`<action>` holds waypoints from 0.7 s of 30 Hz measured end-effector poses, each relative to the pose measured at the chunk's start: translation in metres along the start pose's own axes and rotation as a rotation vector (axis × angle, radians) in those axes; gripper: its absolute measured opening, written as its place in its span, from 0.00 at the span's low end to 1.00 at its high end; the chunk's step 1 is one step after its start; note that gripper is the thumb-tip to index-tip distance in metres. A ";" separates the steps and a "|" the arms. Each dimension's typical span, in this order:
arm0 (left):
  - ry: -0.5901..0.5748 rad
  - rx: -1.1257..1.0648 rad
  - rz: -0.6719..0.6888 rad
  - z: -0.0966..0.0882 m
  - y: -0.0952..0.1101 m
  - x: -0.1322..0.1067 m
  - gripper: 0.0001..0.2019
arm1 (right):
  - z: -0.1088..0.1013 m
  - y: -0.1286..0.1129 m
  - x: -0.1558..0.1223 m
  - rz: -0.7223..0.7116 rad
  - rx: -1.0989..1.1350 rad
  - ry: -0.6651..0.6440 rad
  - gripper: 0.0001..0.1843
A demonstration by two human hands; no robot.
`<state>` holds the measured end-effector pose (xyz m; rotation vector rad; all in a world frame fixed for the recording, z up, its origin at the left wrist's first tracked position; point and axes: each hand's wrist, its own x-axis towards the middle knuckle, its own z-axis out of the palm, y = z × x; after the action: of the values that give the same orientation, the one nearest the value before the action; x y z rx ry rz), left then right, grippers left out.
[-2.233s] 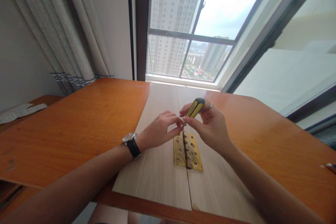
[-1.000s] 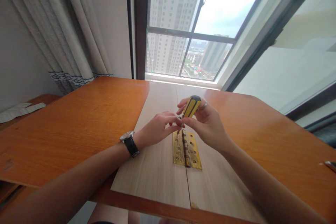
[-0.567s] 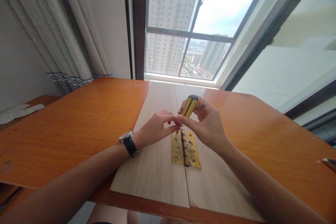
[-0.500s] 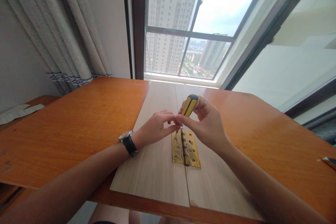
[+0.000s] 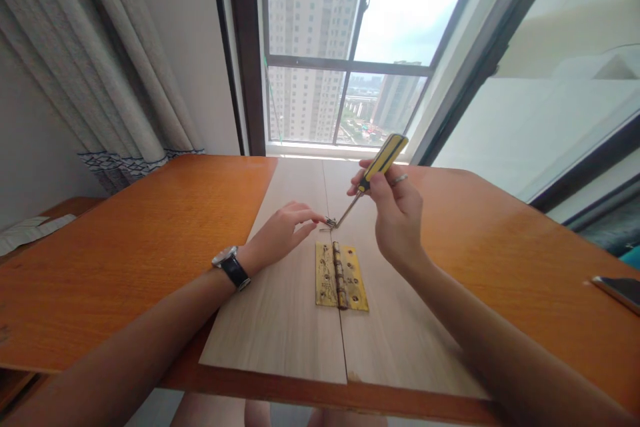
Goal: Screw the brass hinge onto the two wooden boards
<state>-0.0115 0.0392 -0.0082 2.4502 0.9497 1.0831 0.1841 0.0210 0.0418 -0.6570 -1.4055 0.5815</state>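
My right hand (image 5: 400,220) is closed around the yellow-and-black handle of a screwdriver (image 5: 384,159). Its metal shaft slants down to the left, the tip at a small heap of screws (image 5: 331,222). From the other side, my left hand (image 5: 283,233) reaches in with its index finger stretched out at the heap; the fingers are apart and I see nothing held. Nearer me lies a brass-coloured hinge (image 5: 327,277), flat and unfolded, with dark marks on its leaves. Its knuckle runs along the seam between the left board (image 5: 270,340) and the right board (image 5: 405,340).
Both light wooden boards lie on an orange-brown table (image 5: 200,213). A dark flat object like a phone (image 5: 617,293) rests near the table's right edge. Behind the table is a window (image 5: 345,67), with a grey curtain (image 5: 100,60) at the left.
Both hands were together above the hinge's far end. Now they are apart: the right has lifted and tilted the screwdriver, showing its shaft, and the screws have come into view.
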 end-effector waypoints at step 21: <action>-0.214 0.151 -0.017 0.009 -0.007 0.022 0.08 | -0.007 0.030 0.006 0.164 -0.071 0.057 0.11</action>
<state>0.0024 0.0589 -0.0058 2.6081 1.0137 0.7481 0.1919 0.0459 0.0245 -0.8447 -1.3319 0.6389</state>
